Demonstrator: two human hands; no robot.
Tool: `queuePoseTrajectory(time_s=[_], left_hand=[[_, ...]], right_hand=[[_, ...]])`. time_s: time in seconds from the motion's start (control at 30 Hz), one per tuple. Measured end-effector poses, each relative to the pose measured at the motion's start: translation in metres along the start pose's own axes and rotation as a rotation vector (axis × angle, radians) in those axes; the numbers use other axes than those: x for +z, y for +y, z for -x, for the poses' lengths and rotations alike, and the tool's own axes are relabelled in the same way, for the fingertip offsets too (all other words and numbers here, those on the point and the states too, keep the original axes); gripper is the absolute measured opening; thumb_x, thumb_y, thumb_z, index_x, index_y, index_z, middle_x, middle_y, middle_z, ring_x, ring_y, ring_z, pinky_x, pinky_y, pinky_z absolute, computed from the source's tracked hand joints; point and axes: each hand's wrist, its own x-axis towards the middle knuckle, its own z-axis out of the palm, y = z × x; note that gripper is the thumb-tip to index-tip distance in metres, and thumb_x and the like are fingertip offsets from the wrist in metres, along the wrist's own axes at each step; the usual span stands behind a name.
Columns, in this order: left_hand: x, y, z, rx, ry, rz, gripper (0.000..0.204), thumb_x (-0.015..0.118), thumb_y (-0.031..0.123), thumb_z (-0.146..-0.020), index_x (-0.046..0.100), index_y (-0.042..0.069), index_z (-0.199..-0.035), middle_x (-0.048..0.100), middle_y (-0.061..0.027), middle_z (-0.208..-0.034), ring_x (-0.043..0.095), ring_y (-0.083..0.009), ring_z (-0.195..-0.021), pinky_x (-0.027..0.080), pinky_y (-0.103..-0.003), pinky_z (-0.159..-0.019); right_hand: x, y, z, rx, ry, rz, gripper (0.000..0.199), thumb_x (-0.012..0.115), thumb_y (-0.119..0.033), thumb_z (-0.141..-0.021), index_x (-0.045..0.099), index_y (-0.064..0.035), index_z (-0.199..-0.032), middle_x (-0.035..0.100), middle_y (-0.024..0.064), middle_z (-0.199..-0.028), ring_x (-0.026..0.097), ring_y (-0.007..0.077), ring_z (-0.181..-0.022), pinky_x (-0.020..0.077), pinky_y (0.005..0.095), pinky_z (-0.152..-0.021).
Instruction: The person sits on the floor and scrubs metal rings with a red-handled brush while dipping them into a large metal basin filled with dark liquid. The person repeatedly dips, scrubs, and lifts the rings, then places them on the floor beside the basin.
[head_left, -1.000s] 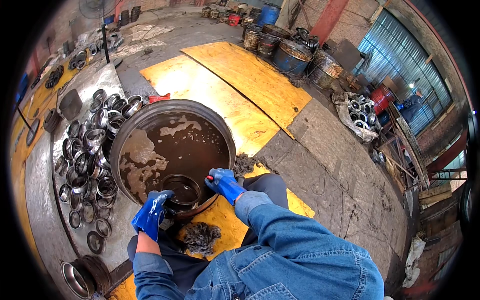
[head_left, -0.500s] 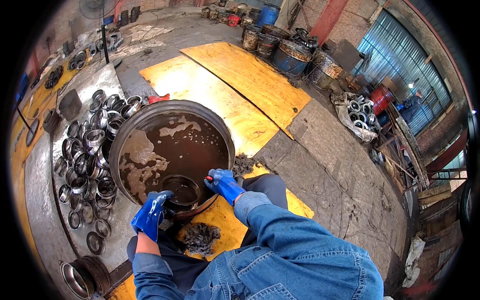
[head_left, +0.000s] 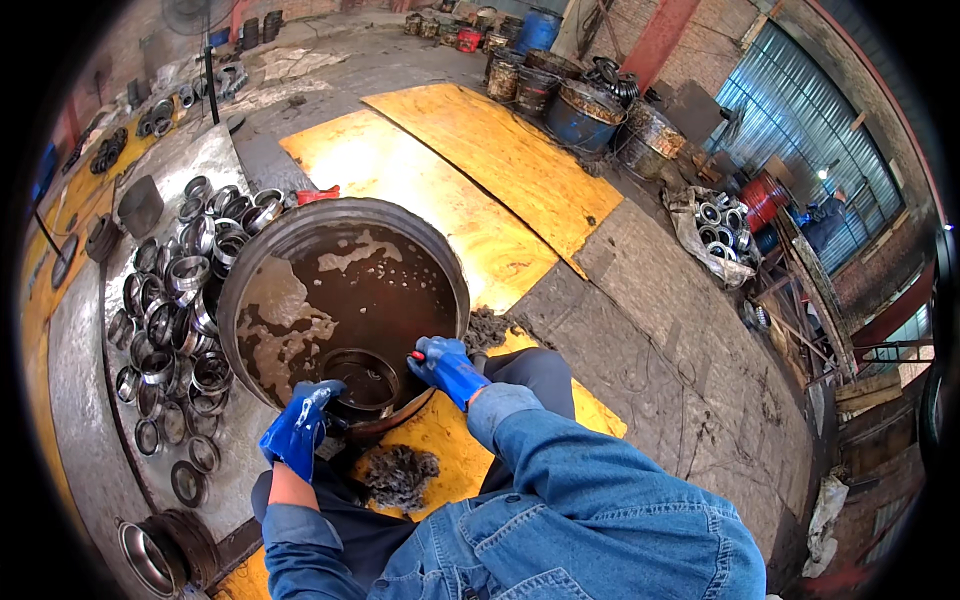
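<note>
A wide round metal tub (head_left: 228, 310) of brown, foam-streaked liquid stands in front of me. At its near side a dark metal ring (head_left: 362, 368) sits low in the liquid. My left hand (head_left: 298, 422), in a blue glove, is closed on the ring's left edge, thumb over the rim. On the other side my right hand (head_left: 446, 368), gloved too, is closed around a small item with a red end (head_left: 416, 356); the rest of it is hidden in the fist. Whether that item touches the ring cannot be made out.
Several metal rings (head_left: 188, 275) lie heaped left of the tub. Grey fibre waste (head_left: 402, 475) lies between my legs. Yellow boards (head_left: 430, 200) cover the floor beyond. Drums (head_left: 583, 115) stand at the back; a person (head_left: 826, 215) is at the far right.
Both my hands and the ring stay in nearly the same place. The person at the far right has shifted slightly.
</note>
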Motion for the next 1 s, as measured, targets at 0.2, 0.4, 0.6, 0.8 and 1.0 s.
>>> queuePoseTrajectory(time_s=[0.2,0.4,0.6,0.8,1.0], left_hand=[[0.007,0.007,0.012,0.020,-0.023,-0.220,0.025,0.065,0.006,-0.096,0.075,0.000,-0.118,0.072,-0.0211,-0.112,0.076,-0.0343,-0.088,0.063,-0.043,-0.068],[-0.016,-0.012,-0.013,-0.090,-0.098,0.023,0.027,0.069,0.024,-0.098,0.077,0.003,-0.112,0.075,-0.0134,-0.104,0.072,-0.0256,-0.093,0.058,-0.038,-0.077],[-0.019,-0.012,0.006,0.242,-0.176,-0.210,0.029,0.064,0.024,-0.101,0.077,0.004,-0.118,0.075,-0.0121,-0.099,0.071,-0.0218,-0.083,0.054,-0.034,-0.071],[-0.010,-0.002,-0.003,-0.027,-0.095,-0.161,0.030,0.073,0.027,-0.094,0.080,0.002,-0.108,0.076,-0.0158,-0.094,0.071,-0.0233,-0.078,0.056,-0.036,-0.068],[-0.015,-0.008,-0.004,0.136,-0.159,-0.215,0.031,0.074,0.029,-0.093,0.079,0.000,-0.105,0.075,-0.0144,-0.093,0.068,-0.0203,-0.081,0.053,-0.035,-0.074]], right_hand=[[0.003,0.008,-0.002,-0.020,0.005,0.000,0.031,0.077,-0.042,-0.087,0.069,-0.0114,-0.088,0.074,0.0173,-0.083,0.072,0.0406,-0.082,0.0573,0.0528,-0.071],[0.014,0.008,-0.009,-0.083,0.164,0.079,0.030,0.079,-0.040,-0.081,0.066,-0.0131,-0.080,0.069,0.0154,-0.077,0.069,0.0396,-0.076,0.0565,0.0517,-0.067],[-0.010,-0.004,-0.007,-0.010,-0.048,0.022,0.036,0.075,-0.044,-0.088,0.069,-0.0099,-0.078,0.074,0.0206,-0.084,0.073,0.0411,-0.083,0.0589,0.0520,-0.076],[-0.025,-0.011,-0.009,0.044,-0.206,0.107,0.038,0.073,-0.046,-0.092,0.073,-0.0082,-0.088,0.076,0.0198,-0.091,0.073,0.0413,-0.094,0.0578,0.0511,-0.084],[-0.023,0.000,-0.009,0.032,-0.159,0.002,0.039,0.074,-0.047,-0.092,0.074,-0.0082,-0.089,0.076,0.0201,-0.093,0.072,0.0417,-0.095,0.0571,0.0508,-0.085]])
